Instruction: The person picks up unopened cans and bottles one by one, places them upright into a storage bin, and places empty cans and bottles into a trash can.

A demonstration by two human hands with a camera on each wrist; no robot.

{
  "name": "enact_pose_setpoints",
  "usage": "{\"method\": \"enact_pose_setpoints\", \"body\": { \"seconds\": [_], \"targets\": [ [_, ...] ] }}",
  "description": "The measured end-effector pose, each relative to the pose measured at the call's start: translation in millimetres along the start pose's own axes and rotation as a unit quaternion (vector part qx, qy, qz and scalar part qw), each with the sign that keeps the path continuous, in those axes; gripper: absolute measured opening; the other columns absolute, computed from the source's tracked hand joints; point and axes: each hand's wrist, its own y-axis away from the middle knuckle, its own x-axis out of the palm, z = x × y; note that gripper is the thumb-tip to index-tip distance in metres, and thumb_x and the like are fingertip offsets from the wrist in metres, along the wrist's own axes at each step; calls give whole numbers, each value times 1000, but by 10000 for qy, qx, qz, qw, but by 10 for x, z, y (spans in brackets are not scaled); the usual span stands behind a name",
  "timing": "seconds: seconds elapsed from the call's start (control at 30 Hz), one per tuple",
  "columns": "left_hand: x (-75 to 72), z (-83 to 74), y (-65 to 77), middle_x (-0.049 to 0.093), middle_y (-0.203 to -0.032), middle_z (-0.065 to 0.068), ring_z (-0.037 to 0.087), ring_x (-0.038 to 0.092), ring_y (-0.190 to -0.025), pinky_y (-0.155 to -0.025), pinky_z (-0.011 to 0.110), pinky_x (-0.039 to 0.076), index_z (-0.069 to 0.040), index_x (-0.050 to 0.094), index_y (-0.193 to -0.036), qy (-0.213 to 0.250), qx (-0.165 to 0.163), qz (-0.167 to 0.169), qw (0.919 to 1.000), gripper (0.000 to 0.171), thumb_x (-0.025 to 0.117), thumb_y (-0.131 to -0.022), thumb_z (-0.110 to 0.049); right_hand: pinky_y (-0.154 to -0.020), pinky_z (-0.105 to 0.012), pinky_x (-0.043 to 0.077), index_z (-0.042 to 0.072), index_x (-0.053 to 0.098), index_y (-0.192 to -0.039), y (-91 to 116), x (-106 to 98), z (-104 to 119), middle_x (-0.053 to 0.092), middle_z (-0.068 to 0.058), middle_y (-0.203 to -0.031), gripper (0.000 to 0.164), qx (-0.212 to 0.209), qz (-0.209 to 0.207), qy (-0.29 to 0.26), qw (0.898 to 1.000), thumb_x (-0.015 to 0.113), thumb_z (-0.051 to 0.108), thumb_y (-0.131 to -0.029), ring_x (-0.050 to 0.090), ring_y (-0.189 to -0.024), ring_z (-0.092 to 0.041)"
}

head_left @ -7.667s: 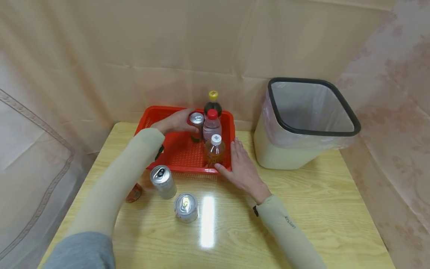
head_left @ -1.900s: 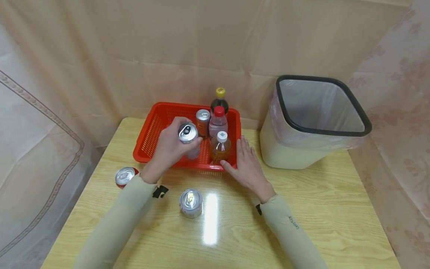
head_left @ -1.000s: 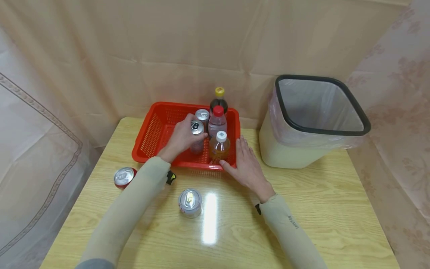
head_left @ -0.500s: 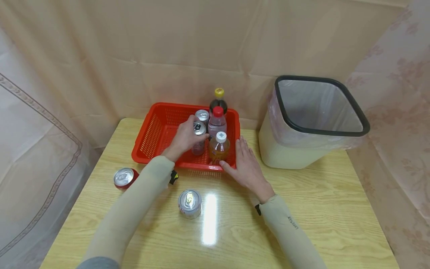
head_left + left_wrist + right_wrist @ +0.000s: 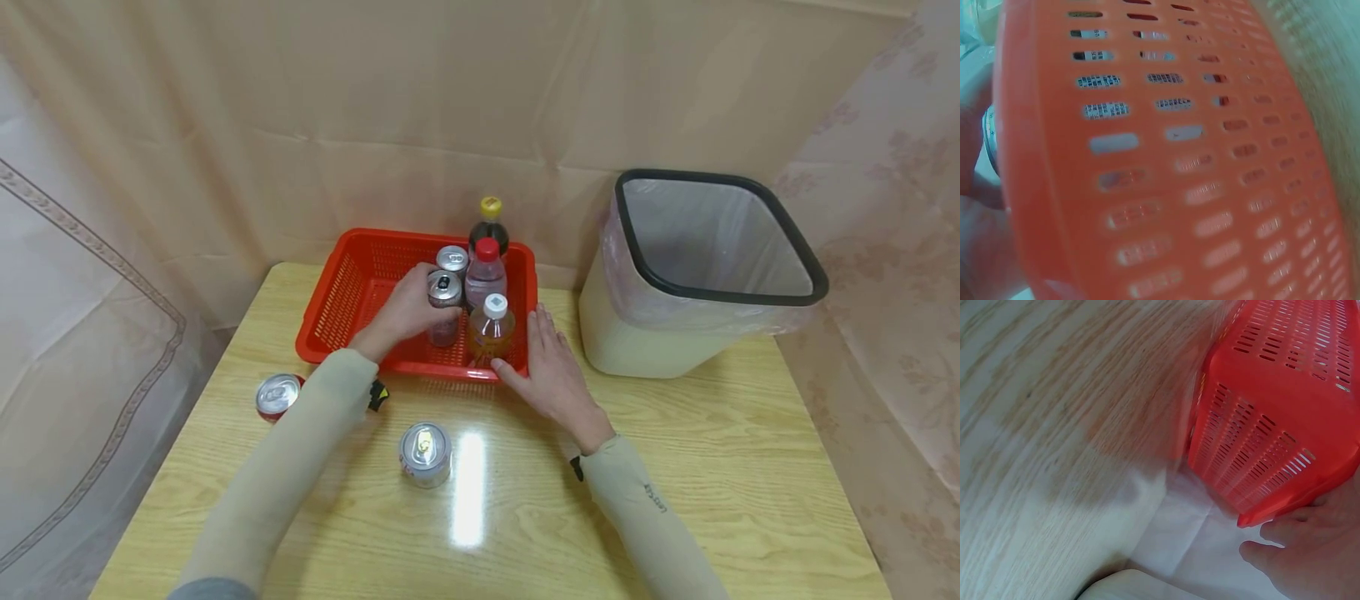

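A red plastic basket [image 5: 360,300] holds several drinks. Inside it, my left hand [image 5: 408,307] grips a silver-topped drink can [image 5: 444,289], thumb in front and fingers behind. This can stands beside a second can [image 5: 452,258], a red-capped bottle [image 5: 486,279] and a white-capped bottle of amber drink [image 5: 491,333]. A yellow-capped dark bottle [image 5: 491,229] is at the back. My right hand [image 5: 551,367] rests with straight fingers against the basket's right side. In the left wrist view, the basket wall [image 5: 1147,150] hides most of the left hand and the can.
On the wooden table [image 5: 675,483], a red can [image 5: 277,395] stands left of the basket and a silver can [image 5: 425,454] in front of it. A cream bin [image 5: 637,342] with a black rim and plastic liner stands at the right. A curtain hangs behind.
Earlier the left hand held the other can in the basket, while this one stood on the table. It then brought this can over the basket and lowered it in. The right hand stayed put.
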Motion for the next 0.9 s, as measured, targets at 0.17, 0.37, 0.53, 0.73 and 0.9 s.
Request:
{"method": "enact_pose_setpoints", "body": {
  "seconds": [0.17,0.37,0.53,0.73,0.9],
  "targets": [
    [-20,53,35,58,-131,15,32,58,-120,-109,50,48,-4,42,-139,-113,-299,388,9987,67,83,-89,-22,-127,-53,13,0,8,-165,-3,-3,4,4,-15,-173,109,44,26,-13,10000,45,75,-95,4,-160,-31],
    [-6,76,6,59,-132,18,33,60,-120,-107,49,50,-1,44,-139,-228,-293,316,9988,63,81,-92,-21,-127,-54,13,0,9,-165,-4,-2,11,4,-15,-173,109,49,16,-32,10000,46,75,-95,5,-160,-31],
    [7,80,6,59,-132,18,33,60,-118,-106,49,51,-1,44,-139,-158,-312,236,9991,63,81,-92,-21,-126,-55,14,0,9,-165,-6,3,12,4,-15,-173,109,6,-8,-51,10000,46,75,-95,6,-159,-32],
    [-13,69,28,56,-137,18,33,57,-123,-111,50,47,-1,40,-145,-199,-340,307,9988,71,82,-91,-22,-127,-54,13,0,8,-165,-5,6,9,3,-15,-173,109,26,7,-66,10000,46,75,-95,5,-160,-31],
    [-92,22,125,47,-151,18,35,48,-135,-115,54,41,-4,33,-156,-177,-415,263,9986,85,82,-90,-28,-127,-55,12,1,6,-165,0,5,3,2,-14,-174,110,66,48,-77,9999,46,76,-95,4,-160,-32]
  ]
}}
